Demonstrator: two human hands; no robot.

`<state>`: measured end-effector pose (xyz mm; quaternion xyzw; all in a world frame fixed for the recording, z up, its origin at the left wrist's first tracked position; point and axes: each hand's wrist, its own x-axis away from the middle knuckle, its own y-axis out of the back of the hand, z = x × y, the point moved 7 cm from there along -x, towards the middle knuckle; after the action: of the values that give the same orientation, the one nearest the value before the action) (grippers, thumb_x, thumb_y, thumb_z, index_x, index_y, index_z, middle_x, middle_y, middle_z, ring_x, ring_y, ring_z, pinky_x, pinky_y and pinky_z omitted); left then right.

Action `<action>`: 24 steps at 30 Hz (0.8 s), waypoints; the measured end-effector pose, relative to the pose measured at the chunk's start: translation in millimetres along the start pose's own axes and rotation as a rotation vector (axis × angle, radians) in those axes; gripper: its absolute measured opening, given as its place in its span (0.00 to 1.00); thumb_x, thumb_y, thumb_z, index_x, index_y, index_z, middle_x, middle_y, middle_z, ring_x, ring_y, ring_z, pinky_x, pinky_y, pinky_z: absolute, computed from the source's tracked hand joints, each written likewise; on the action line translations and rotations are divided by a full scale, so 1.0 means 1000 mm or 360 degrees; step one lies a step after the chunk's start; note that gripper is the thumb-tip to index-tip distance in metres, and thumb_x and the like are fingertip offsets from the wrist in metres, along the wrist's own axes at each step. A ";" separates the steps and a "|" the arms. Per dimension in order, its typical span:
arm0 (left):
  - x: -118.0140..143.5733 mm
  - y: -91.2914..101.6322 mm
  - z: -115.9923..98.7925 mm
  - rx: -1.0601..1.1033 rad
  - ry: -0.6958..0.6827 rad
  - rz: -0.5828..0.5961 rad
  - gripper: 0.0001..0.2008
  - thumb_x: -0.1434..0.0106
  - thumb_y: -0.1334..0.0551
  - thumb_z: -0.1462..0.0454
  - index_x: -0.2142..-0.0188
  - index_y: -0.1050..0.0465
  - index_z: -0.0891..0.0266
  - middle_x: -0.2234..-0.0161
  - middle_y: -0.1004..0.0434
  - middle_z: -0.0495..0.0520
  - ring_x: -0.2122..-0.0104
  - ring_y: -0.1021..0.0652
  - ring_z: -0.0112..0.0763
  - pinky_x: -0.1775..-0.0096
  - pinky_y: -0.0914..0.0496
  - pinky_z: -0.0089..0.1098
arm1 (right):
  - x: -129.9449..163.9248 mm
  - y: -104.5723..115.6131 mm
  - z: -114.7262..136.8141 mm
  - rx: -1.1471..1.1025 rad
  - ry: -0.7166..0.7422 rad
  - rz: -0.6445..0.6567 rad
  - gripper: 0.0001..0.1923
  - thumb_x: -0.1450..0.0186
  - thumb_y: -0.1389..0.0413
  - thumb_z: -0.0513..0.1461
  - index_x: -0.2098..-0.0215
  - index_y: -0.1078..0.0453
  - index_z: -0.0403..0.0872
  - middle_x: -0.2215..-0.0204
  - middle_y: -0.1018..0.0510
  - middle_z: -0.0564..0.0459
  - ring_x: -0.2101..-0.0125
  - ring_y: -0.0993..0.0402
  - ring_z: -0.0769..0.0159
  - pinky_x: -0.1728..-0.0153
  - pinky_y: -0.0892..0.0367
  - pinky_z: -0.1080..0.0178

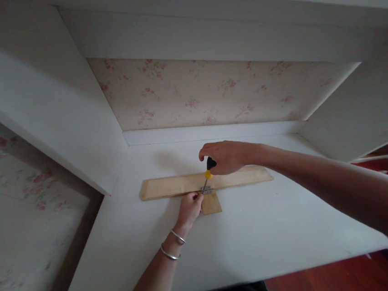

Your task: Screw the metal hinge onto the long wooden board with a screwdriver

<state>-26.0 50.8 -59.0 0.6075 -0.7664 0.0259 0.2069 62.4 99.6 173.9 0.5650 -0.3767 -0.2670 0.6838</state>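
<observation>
My right hand [227, 156] is closed round the black and yellow handle of a screwdriver [208, 173], which stands tilted with its shaft pointing down. The tip meets a small metal hinge [206, 190] lying across the seam between a long wooden board [170, 186] and a short wooden piece [212, 203]. My left hand [190, 208] is at the hinge's left side, its fingers pinched together close to the screwdriver tip. What those fingers hold, if anything, is too small to make out. Two silver bangles [171, 252] circle my left wrist.
The wood lies on a white desk top [257, 231] with white panels [55, 95] at the sides. Behind it is a wall with floral wallpaper [205, 89], under a white overhead cabinet [203, 30]. A red floor [313, 282] shows at the bottom right.
</observation>
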 end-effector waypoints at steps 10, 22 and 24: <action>-0.001 0.000 0.001 -0.0015 -0.0003 -0.0017 0.14 0.42 0.44 0.56 0.77 0.32 0.63 0.85 0.36 0.46 0.86 0.35 0.22 0.84 0.47 0.23 | -0.003 0.001 0.008 -0.0062 0.0037 -0.0039 0.23 0.42 0.46 0.49 0.52 0.33 0.47 0.57 0.26 0.45 0.60 0.29 0.58 0.63 0.37 0.62; -0.002 0.001 0.002 -0.0083 -0.0033 -0.0039 0.14 0.42 0.45 0.56 0.78 0.34 0.63 0.86 0.36 0.46 0.87 0.35 0.22 0.85 0.48 0.23 | -0.002 0.002 0.000 0.0054 -0.0139 0.0020 0.23 0.39 0.50 0.48 0.49 0.36 0.46 0.56 0.25 0.44 0.59 0.29 0.56 0.63 0.37 0.60; -0.002 0.001 0.002 -0.0099 -0.0043 -0.0036 0.15 0.42 0.45 0.56 0.79 0.34 0.63 0.86 0.36 0.46 0.87 0.36 0.21 0.85 0.48 0.23 | -0.002 0.002 0.005 0.0054 -0.0067 0.0023 0.19 0.39 0.50 0.43 0.50 0.35 0.47 0.55 0.26 0.45 0.59 0.29 0.58 0.63 0.38 0.61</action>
<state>-27.3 52.1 -60.8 0.6098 -0.7626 -0.0084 0.2157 57.0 98.7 175.4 0.5679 -0.3997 -0.2675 0.6679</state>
